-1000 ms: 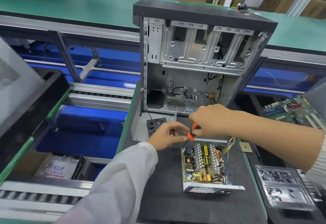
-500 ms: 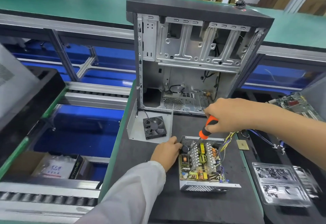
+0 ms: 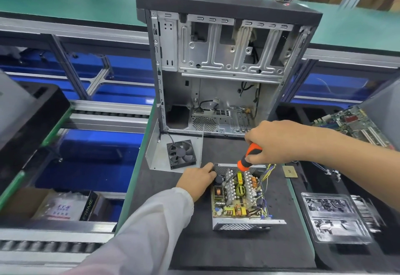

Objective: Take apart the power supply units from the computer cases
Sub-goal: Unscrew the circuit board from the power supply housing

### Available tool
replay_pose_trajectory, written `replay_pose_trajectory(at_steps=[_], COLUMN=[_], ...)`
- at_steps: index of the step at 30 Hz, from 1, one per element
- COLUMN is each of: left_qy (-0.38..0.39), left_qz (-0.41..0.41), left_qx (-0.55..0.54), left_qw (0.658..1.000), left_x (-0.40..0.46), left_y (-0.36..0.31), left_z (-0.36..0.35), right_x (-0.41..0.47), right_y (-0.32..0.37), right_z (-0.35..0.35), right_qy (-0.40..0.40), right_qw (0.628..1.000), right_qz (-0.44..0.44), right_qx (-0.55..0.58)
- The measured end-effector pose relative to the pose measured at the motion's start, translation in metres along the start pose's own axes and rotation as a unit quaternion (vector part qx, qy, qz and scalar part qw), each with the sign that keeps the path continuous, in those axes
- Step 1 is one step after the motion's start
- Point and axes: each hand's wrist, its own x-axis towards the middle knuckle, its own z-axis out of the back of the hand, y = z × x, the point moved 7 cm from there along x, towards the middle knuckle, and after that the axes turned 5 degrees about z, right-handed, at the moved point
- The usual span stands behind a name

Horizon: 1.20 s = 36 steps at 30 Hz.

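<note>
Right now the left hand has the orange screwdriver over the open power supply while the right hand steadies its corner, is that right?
Swapped, per the head view: the right hand grips the orange screwdriver over the open power supply, while the left hand steadies its corner.

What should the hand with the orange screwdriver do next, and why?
Probably turn the screwdriver to loosen a screw. The right hand grips it, tip down among the parts of the open power supply, while the left hand steadies the casing's far corner.
</note>
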Motion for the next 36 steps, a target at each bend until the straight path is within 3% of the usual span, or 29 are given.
replay_pose_trajectory(at_steps=[36], left_qy=[-0.036], left_qz=[0.015], left_qx=[-0.003], left_qw=[0.999], left_x=[-0.007], left_y=[-0.005], left_z=[-0.004], right_x=[0.0], right_y=[0.001], right_z=[-0.009], right_qy=[-0.027], right_qw=[0.999], right_qz=[0.033], right_qx=[0.001])
